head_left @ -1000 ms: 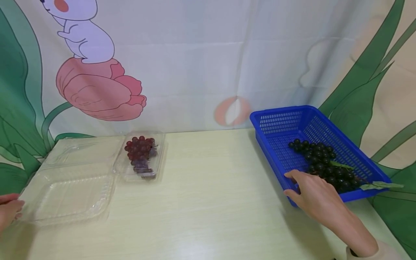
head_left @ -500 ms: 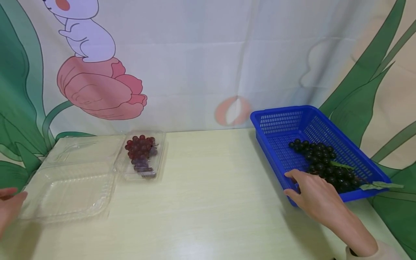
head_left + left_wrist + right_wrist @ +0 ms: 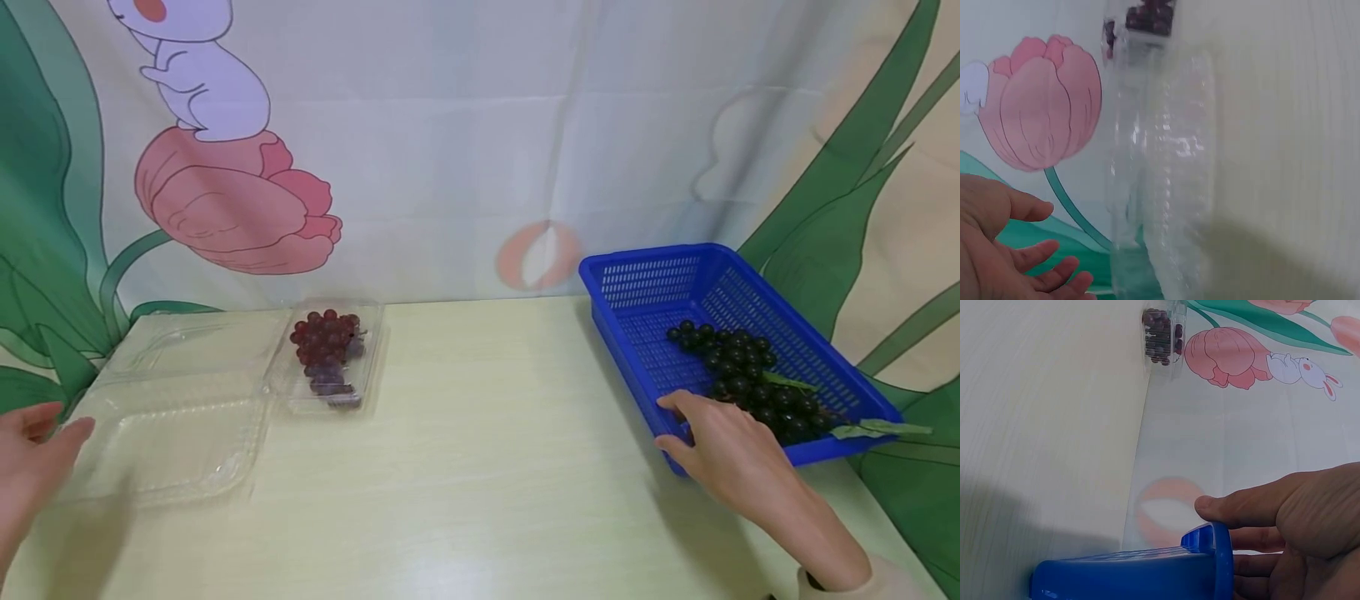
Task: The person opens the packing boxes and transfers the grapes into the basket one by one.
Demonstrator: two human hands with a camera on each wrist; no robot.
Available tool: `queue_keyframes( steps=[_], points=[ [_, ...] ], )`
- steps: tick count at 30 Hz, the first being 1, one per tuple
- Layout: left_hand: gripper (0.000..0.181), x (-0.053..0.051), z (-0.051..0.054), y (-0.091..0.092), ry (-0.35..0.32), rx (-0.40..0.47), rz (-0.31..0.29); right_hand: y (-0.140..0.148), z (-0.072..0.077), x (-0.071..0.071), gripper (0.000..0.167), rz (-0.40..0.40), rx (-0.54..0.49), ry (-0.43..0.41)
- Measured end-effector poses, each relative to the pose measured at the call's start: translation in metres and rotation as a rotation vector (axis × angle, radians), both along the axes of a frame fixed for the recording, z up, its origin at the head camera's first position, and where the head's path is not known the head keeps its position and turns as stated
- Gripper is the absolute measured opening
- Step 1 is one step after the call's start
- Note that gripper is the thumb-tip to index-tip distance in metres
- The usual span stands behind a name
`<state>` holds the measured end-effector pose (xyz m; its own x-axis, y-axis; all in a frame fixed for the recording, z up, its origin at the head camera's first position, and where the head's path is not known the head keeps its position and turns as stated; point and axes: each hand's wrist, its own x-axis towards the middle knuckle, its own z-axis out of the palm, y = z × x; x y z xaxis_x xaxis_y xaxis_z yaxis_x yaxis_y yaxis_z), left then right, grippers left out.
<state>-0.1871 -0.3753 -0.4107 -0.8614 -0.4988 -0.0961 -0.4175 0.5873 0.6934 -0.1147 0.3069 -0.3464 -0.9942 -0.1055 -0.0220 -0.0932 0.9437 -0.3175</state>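
Observation:
At the left edge of the head view my left hand [image 3: 36, 467] is raised with parted, relaxed fingers, holding nothing, beside an opened clear plastic container [image 3: 172, 442]. In the left wrist view the hand [image 3: 1016, 250] stands apart from that container [image 3: 1179, 169]. My right hand [image 3: 731, 454] grips the near-left rim of a blue basket [image 3: 626, 354], its thumb on one side of the rim and fingers on the other in the right wrist view [image 3: 1291, 531]. Dark grapes [image 3: 738, 371] with green leaves lie in the basket.
A clear box [image 3: 367, 367] with red grapes [image 3: 324, 342] stands at the table's back edge, right beside the opened container. Behind the pale table [image 3: 465, 450] hangs a printed cloth [image 3: 450, 167].
My left hand has moved right and slightly up from the container's left edge, its fingers spreading apart. The right hand and basket have not visibly moved.

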Motion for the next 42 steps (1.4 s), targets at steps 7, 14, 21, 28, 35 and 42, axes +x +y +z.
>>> queue_keyframes(
  steps=[7, 14, 21, 28, 35, 42],
  points=[
    [0.069, 0.018, 0.050, 0.064, -0.023, -0.099, -0.201, 0.000, -0.001, 0.001, 0.046, -0.013, -0.008, -0.010],
    [0.068, 0.022, 0.062, 0.104, 0.048, -0.151, -0.338, 0.004, -0.003, 0.000, 0.047, -0.009, -0.004, -0.012],
    [0.069, 0.015, 0.061, 0.135, 0.047, -0.111, -0.449, 0.004, -0.003, 0.000, 0.046, -0.005, -0.010, -0.003],
    [0.069, 0.008, 0.055, 0.159, 0.041, -0.093, -0.501, 0.004, -0.001, 0.001, 0.044, -0.007, -0.015, 0.012],
    [0.069, 0.000, 0.050, 0.175, 0.029, -0.113, -0.540, 0.004, -0.002, -0.001, 0.045, -0.004, -0.013, 0.005],
    [0.075, -0.008, 0.046, 0.191, 0.043, -0.120, -0.530, 0.003, -0.002, 0.000, 0.046, -0.008, -0.011, 0.003]
  ],
)
